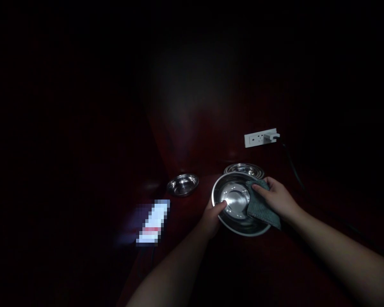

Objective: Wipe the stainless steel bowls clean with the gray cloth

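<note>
A shiny metal bowl (235, 200) is held up in front of me, its inside tilted toward the camera. My left hand (213, 215) grips its left rim, thumb over the inside and the other fingers hidden behind. My right hand (277, 196) is closed on a grey-green cloth (262, 207), which lies over the bowl's right rim and inner wall. The cloth hides part of that side, and some right-hand fingers are out of sight behind the bowl.
Behind the bowl sits a stack of metal dishes (244, 169), partly covered. Left of it stands a smaller metal bowl (183, 185). A bright pixelated screen (153, 224) glows at left. On the dark red wall, a white socket (255, 138) has a plug with a black cable (294, 166) hanging right.
</note>
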`<state>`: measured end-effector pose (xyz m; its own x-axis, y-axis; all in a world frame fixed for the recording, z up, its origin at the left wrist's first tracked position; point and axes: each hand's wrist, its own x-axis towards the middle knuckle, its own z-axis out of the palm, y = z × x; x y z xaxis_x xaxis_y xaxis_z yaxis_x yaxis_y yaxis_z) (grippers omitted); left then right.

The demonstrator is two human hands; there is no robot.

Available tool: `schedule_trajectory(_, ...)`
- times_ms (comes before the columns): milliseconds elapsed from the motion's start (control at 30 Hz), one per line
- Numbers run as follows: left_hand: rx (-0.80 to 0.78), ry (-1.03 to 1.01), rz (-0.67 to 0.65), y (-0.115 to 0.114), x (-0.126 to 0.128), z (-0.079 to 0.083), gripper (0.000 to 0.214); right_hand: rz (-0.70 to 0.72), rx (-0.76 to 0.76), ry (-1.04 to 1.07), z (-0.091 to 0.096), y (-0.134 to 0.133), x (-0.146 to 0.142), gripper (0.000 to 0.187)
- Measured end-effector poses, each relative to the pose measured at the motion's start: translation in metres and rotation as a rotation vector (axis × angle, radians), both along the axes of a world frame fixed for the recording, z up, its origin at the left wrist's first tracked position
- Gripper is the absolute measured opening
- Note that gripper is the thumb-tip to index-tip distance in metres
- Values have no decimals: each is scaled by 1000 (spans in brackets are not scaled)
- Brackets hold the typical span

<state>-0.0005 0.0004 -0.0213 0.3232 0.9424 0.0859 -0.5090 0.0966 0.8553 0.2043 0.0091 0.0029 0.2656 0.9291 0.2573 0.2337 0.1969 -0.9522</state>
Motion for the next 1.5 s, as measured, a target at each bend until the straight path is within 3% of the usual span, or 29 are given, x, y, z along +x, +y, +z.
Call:
schedule_trajectory(200, -36, 2, 89, 5, -4, -6, 62, 66, -42, 47, -5, 0, -3, 22)
schedule_trajectory(500, -10, -148, 5, -8, -4, 0, 70, 72, -86, 108, -7, -6, -9, 24)
schedule_trajectory(833, 85, -109, -31, -5, 1, -2, 77, 59, 50, -68, -18, 7, -5, 23)
schedule_trajectory(1333, 117, -55, 74, 6, 3, -12, 58, 9, 71, -98, -6, 0, -1, 16)
schedule_trajectory(1500, 138, -27, 76, 5, 1, -13, 61, 53, 16, 3, -8, 2, -2, 14)
